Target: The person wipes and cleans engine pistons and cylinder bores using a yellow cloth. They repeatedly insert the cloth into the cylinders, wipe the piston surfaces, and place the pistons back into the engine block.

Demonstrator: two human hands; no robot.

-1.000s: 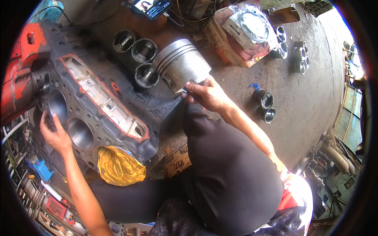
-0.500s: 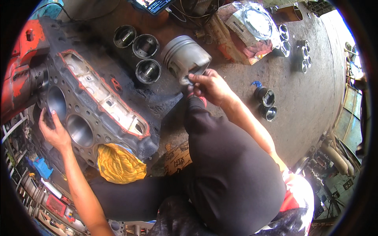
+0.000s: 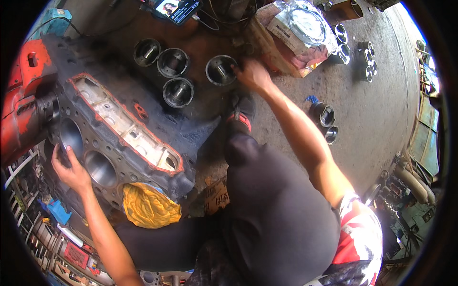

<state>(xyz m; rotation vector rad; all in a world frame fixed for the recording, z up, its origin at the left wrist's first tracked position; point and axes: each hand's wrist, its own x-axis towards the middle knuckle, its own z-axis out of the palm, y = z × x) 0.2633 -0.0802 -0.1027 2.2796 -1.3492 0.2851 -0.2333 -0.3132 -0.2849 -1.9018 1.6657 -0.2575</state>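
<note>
A: Where is each hand?

B: The right hand (image 3: 252,75) rests curled on the rim of a round grey metal piston (image 3: 221,70), which stands on the dark oily floor (image 3: 381,114) just right of three similar pistons (image 3: 164,69). Its fingertips lie behind the rim, so how firmly they grip cannot be told. The left hand (image 3: 71,171) is spread flat against the face of the large grey engine block with orange-red gasket edging (image 3: 119,138), beside its bores.

A: How does the held piston lie?

B: Its long axis runs roughly vertical: the hollow open end faces up toward the camera, showing the cross pin inside, and the crown faces the floor, out of sight.

A: What surrounds the engine block?

B: A crumpled yellow cloth (image 3: 149,207) lies against its lower edge. Beyond the pistons above it, a phone with a lit screen (image 3: 177,8) is cut off by the picture's top edge. Further right, a clear plastic packet holding thin metal rings (image 3: 305,28) sits on a cardboard box, with more small metal cylinders (image 3: 355,55) past it. Two dark sleeves (image 3: 327,124) stand on the floor right of the forearm. The person's dark-trousered knee (image 3: 267,200) hides the floor below.
</note>
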